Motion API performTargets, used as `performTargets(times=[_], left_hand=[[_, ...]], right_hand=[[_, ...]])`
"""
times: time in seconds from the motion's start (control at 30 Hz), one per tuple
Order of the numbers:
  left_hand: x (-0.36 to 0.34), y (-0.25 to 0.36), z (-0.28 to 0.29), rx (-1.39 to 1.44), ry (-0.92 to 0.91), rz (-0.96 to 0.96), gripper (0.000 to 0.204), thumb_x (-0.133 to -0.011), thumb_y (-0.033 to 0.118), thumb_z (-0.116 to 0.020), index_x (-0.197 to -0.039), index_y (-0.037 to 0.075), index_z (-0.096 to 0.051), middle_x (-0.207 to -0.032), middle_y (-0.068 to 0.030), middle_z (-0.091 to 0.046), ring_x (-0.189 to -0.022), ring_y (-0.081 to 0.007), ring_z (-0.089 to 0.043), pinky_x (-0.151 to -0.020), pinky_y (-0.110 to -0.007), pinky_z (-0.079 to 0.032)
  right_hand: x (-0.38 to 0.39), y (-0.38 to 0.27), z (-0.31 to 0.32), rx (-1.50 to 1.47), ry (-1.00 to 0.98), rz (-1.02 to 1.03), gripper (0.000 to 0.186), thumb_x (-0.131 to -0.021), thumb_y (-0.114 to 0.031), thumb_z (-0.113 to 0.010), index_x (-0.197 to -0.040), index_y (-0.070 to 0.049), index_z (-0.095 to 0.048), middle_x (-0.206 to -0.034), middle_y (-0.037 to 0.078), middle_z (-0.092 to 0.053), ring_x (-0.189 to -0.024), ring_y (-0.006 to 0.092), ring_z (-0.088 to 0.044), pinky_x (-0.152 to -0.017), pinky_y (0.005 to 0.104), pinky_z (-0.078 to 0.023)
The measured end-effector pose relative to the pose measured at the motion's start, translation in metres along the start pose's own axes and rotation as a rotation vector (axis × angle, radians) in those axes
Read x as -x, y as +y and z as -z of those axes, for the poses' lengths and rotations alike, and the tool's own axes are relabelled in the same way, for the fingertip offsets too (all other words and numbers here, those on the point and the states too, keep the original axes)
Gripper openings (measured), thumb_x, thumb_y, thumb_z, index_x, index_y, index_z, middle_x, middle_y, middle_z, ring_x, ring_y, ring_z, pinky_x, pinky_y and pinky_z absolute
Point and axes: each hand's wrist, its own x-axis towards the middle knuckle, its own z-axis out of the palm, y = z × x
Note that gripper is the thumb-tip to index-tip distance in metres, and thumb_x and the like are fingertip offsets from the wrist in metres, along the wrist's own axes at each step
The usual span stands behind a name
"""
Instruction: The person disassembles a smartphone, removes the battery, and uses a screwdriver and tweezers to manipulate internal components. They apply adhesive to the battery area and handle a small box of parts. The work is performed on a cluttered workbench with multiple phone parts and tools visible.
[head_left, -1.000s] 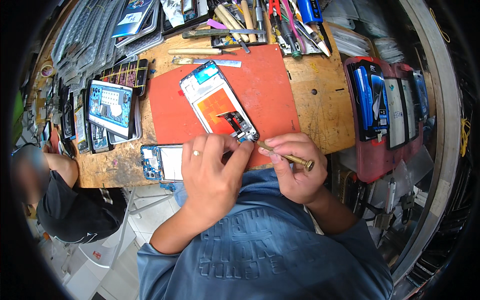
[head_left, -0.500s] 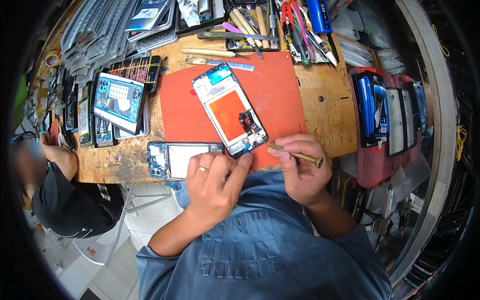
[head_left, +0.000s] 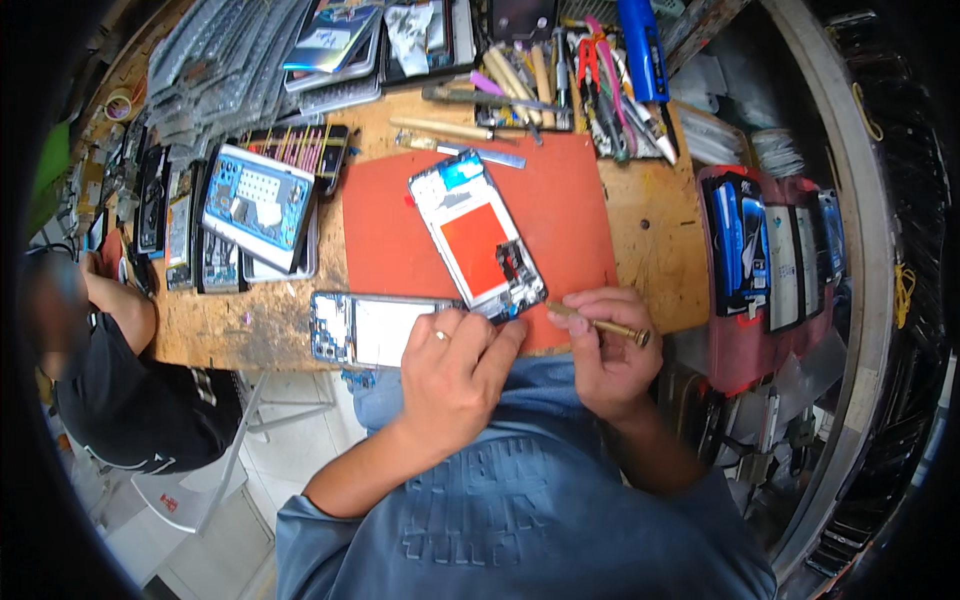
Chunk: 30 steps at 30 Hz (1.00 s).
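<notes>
My left hand (head_left: 455, 380), fingers bent, has its index fingertip at the lower edge of an opened phone (head_left: 466, 245) with an orange-red panel; whatever its curled fingers grip is hidden. My right hand (head_left: 615, 365) is closed on a slim brass screwdriver (head_left: 610, 325), its tip end pointing toward the phone's lower right corner. The phone lies tilted on an orange-red mat (head_left: 570, 195). Beside my left hand a second opened phone (head_left: 385, 330), with blue boards and a white inside, lies along the bench's front edge.
Phone parts (head_left: 255, 200) and bubble-wrap sleeves (head_left: 210, 60) crowd the bench's left and back. Loose tools (head_left: 530, 85) fill the back middle. A red case with blue packages (head_left: 740, 250) is at the right. Another person's arm (head_left: 130, 305) is at the left, beside a white folding chair (head_left: 195, 510).
The view has shifted, so the bench sits further right and lower. My left index fingertip has drawn back slightly from the blue part at the phone's lower end. The screwdriver remains held.
</notes>
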Motion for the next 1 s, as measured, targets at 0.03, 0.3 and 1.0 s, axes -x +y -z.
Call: performTargets(times=[0.03, 0.3, 1.0], left_hand=[[-0.001, -0.001, 0.001, 0.007, -0.005, 0.003, 0.023, -0.086, 0.013, -0.078, -0.108, 0.008, -0.082, -0.083, -0.0022, -0.05, -0.078, -0.0207, -0.055, -0.069, -0.037, -0.041], [-0.001, -0.011, 0.007, -0.034, 0.02, -0.043, 0.023, -0.085, 0.013, -0.078, -0.107, 0.01, -0.081, -0.082, -0.0019, -0.048, -0.077, -0.0197, -0.055, -0.067, -0.037, -0.039], [-0.014, 0.002, -0.012, 0.071, 0.07, -0.022, 0.033, -0.082, 0.006, -0.078, -0.115, 0.0, -0.076, -0.101, -0.0094, -0.068, -0.089, -0.0243, -0.065, -0.076, -0.039, -0.05]], right_hand=[[0.0, -0.001, 0.002, -0.017, -0.024, -0.008, 0.021, -0.103, 0.012, -0.063, -0.122, 0.006, -0.058, -0.122, 0.022, -0.065, -0.106, 0.0257, -0.075, -0.093, 0.0375, -0.07], [-0.003, 0.004, -0.002, -0.04, 0.017, 0.046, 0.024, -0.101, 0.014, -0.067, -0.122, 0.007, -0.06, -0.118, 0.022, -0.069, -0.101, 0.0263, -0.077, -0.087, 0.0333, -0.071], [-0.004, 0.008, -0.001, 0.067, 0.031, 0.108, 0.024, -0.099, 0.01, -0.072, -0.119, 0.002, -0.062, -0.113, 0.019, -0.074, -0.097, 0.0253, -0.077, -0.073, 0.0297, -0.065]])
